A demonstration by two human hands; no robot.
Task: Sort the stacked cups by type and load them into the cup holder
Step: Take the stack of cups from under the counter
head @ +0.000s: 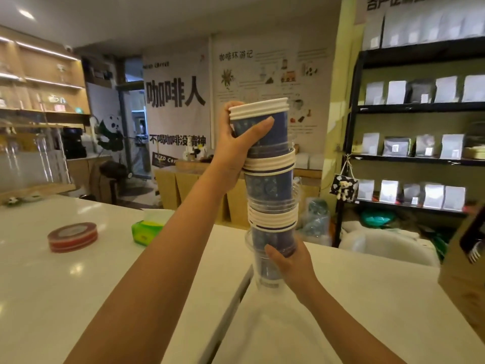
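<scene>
both forearms reach out over the white counter; right hand wrapped round the clear cup at the stack base, left hand clamped on the top blue paper cups; light, tall, wobbly, slick plastic, thin walls crush, so grip just under the rims

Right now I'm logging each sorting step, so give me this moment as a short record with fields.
stack: mixed cup stack, blue paper cups and clear plastic cups nested together, held upright above the white counter
left hand: left hand grips the top blue paper cups
right hand: right hand grips the bottom clear plastic cup
counter items: red tape roll, green tissue pack
sorting: not yet separated
</scene>
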